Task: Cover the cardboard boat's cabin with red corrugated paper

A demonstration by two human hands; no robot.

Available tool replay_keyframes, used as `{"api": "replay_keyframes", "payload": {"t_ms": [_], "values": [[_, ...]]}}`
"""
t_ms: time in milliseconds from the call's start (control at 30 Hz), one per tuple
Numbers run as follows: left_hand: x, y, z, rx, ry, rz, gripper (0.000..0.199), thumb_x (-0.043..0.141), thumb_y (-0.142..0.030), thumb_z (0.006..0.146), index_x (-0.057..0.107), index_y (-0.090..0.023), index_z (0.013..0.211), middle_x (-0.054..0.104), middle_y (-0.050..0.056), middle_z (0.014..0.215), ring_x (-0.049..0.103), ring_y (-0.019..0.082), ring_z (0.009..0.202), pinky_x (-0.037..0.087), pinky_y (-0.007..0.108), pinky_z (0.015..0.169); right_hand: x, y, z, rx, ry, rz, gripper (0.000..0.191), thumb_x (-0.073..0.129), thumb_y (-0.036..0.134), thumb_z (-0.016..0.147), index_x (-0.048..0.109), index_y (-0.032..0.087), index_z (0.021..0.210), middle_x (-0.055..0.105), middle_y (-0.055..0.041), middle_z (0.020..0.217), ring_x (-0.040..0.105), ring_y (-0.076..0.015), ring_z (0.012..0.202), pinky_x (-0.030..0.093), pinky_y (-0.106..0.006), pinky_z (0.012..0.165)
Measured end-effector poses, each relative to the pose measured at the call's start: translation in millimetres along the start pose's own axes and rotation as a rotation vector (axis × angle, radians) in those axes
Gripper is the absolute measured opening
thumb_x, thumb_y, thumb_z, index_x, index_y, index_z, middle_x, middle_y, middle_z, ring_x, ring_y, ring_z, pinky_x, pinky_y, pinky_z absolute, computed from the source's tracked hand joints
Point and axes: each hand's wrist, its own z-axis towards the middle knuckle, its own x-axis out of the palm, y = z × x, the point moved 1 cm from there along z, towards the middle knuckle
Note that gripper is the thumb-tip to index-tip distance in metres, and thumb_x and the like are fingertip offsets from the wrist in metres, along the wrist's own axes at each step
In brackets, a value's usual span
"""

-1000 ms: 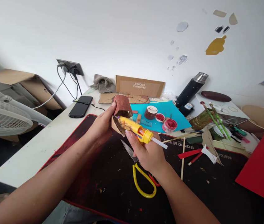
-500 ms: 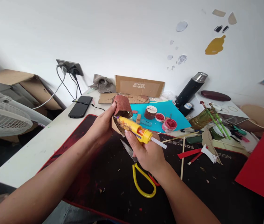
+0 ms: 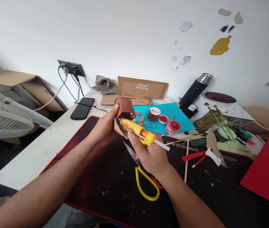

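My left hand (image 3: 107, 124) is closed on the side of a small cardboard piece (image 3: 125, 106), curved and painted reddish brown, with raw corrugated edges. In my right hand (image 3: 150, 153) is a yellow glue gun (image 3: 136, 130), a white glue stick (image 3: 162, 145) jutting from its rear. The gun's front end points into the open side of the cardboard piece; its nozzle is hidden there, so I cannot tell whether it touches. Scissors (image 3: 147, 186) with yellow handles lie on the black mat (image 3: 96, 186), partly under my right hand.
Paint jars (image 3: 172, 127) stand on a blue sheet (image 3: 184, 122) behind my hands. A phone (image 3: 82, 108) lies at the left, near a white fan (image 3: 6, 117). To the right are a black flask (image 3: 196, 90), brushes in a jar (image 3: 201, 123) and a red sheet (image 3: 267, 167).
The view has shifted very slightly. Both hands keep their hold on the cardboard piece and the glue gun, with no clear movement between them.
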Motion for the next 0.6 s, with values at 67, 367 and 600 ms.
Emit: {"api": "replay_keyframes", "payload": {"t_ms": [67,367,600], "values": [[-0.2,-0.2,0.1,0.006,-0.001,0.007,0.049,0.08,-0.063,0.095,0.086,-0.017,0.112,0.088,0.013,0.098,0.084,0.033,0.1,0.068,0.036,0.077,-0.1,-0.1,0.5,0.001,-0.003,-0.002,0.032,0.061,0.043,0.112,0.081,0.026,0.094,0.076,-0.0058,0.072,0.083,-0.0297,0.089,0.059,-0.031,0.059],[-0.4,-1.0,-1.3,-0.007,0.012,-0.022,0.039,0.082,-0.058,0.095,0.084,-0.02,0.095,0.087,0.01,0.093,0.083,0.031,0.093,0.062,0.031,0.065,-0.5,0.5,0.1,0.0,-0.025,-0.007,0.032,0.062,0.043,0.11,0.075,0.025,0.087,0.073,-0.0046,0.071,0.082,-0.0282,0.085,0.058,-0.03,0.058],[-5.5,-5.3,5.4,0.074,-0.131,-0.045,0.042,0.081,-0.058,0.097,0.083,-0.018,0.11,0.087,0.008,0.106,0.081,0.022,0.088,0.064,0.029,0.075,-1.0,-4.8,1.7,-0.024,-0.014,0.001,0.028,0.06,0.045,0.112,0.079,0.028,0.102,0.074,-0.0049,0.072,0.083,-0.0301,0.086,0.062,-0.034,0.06]]}}
